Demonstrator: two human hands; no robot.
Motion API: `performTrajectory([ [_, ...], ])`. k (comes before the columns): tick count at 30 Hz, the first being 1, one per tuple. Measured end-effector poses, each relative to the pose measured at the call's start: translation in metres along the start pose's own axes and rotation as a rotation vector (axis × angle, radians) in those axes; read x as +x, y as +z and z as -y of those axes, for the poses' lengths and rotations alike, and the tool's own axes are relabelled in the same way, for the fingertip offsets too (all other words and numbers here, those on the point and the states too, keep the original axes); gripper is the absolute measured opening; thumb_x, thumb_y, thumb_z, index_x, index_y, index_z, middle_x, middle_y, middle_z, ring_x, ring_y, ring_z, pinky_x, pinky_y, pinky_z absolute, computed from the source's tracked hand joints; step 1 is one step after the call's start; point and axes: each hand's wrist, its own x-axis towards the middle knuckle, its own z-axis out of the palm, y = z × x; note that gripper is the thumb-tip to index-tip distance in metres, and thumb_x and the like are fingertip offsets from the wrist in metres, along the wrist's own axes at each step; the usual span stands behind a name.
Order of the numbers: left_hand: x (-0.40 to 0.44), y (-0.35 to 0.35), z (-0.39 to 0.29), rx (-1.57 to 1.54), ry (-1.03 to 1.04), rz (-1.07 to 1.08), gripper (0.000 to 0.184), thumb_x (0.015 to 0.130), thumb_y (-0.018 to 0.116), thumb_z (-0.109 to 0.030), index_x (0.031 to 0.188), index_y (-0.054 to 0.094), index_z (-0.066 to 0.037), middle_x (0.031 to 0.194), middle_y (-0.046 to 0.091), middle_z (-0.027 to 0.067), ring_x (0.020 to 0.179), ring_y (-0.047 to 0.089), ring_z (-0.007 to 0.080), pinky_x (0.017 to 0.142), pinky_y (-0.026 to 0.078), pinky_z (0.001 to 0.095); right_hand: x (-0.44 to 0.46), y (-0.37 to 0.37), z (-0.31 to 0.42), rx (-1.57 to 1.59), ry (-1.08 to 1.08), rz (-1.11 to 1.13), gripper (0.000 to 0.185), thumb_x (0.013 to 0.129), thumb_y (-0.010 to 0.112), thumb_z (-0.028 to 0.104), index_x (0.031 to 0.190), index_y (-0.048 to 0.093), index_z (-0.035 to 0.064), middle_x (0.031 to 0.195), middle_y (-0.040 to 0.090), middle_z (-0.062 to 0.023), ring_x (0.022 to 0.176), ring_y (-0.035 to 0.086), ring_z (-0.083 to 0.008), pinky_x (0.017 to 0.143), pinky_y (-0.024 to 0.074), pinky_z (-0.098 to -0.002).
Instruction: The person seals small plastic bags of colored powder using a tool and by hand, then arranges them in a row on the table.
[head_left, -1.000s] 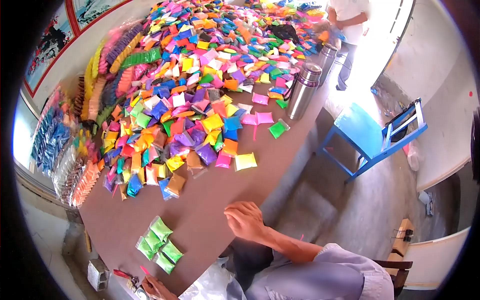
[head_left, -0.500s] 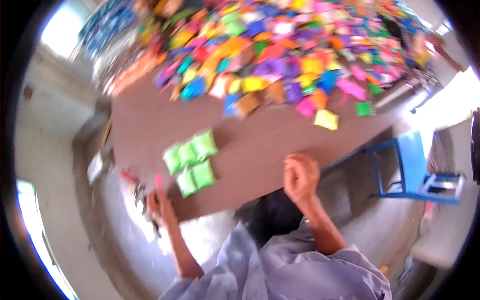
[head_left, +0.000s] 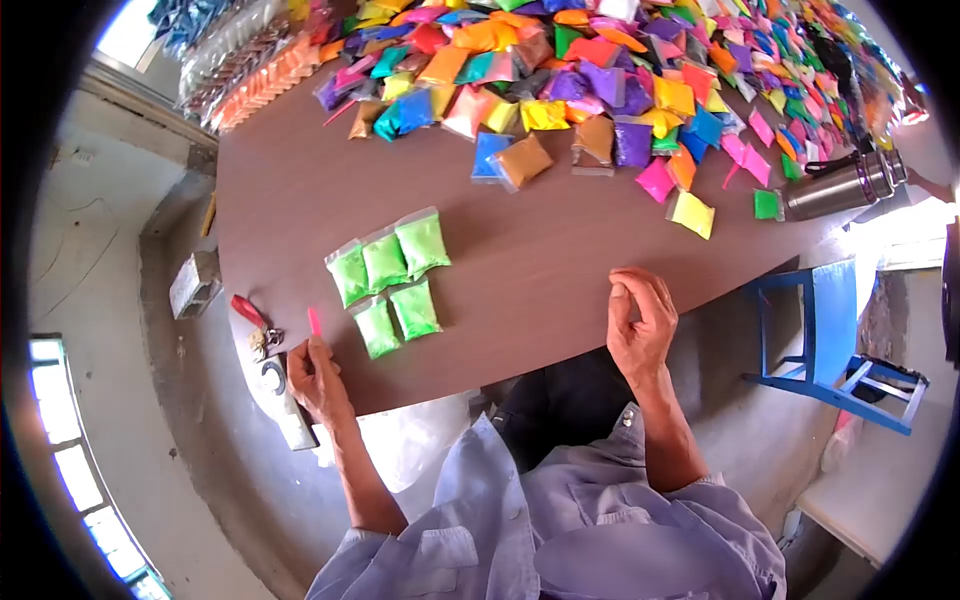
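Note:
My left hand (head_left: 320, 382) is at the near left edge of the brown table, its thumb and forefinger closed on the lower end of a thin pink strip (head_left: 314, 320). Just to its right lie several small clear zip bags of light green material (head_left: 384, 262), in two rows. My right hand (head_left: 642, 318) is above the table's near edge, fingers curled and thumb against them. I see nothing between them.
A large heap of colourful small bags (head_left: 590, 85) covers the table's far side. A steel flask (head_left: 838, 190) lies at the right. Keys with a red strap (head_left: 250, 312) and a white device (head_left: 285, 400) are at the left edge. A blue chair (head_left: 832, 325) stands right.
The view has shifted and sharpened; the table's contents appear higher in it. My right hand has moved slightly right and up. My left hand stays beside the green bags with the pink strip.

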Motion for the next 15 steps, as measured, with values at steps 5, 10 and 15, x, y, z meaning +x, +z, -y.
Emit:
performTrajectory([
  [5,0.001,0.0,0.005,-0.012,-0.005,-0.012,0.028,0.102,0.069,-0.03,0.095,0.068,-0.002,0.076,0.06,0.0007,0.06,0.048,0.0059,0.054,0.039,0.0225,0.016,-0.004,-0.008,-0.011,0.011,0.006,0.012,0.088,0.069,-0.002,0.098,0.072,0.0007,0.102,0.075,-0.0121,0.091,0.071,-0.0305,0.081,0.0559,-0.0385],
  [10,0.001,0.0,0.006,-0.055,0.003,0.016,0.029,0.103,0.069,-0.031,0.099,0.067,-0.002,0.076,0.058,-0.0004,0.059,0.044,0.0045,0.052,0.035,0.021,0.041,-0.009,-0.022,-0.072,0.001,-0.024,0.012,0.087,0.07,-0.001,0.099,0.072,0.0021,0.102,0.074,-0.0119,0.092,0.071,-0.0309,0.083,0.0553,-0.039],
  [15,0.004,0.0,0.011,-0.031,-0.002,0.022,0.028,0.104,0.068,-0.03,0.1,0.068,-0.003,0.075,0.058,-0.0002,0.058,0.044,0.0043,0.051,0.034,0.0212,0.061,-0.013,-0.032,-0.068,0.025,-0.089,0.014,0.087,0.072,0.0,0.1,0.072,0.0029,0.102,0.074,-0.0114,0.091,0.071,-0.0323,0.084,0.055,-0.0396],
])
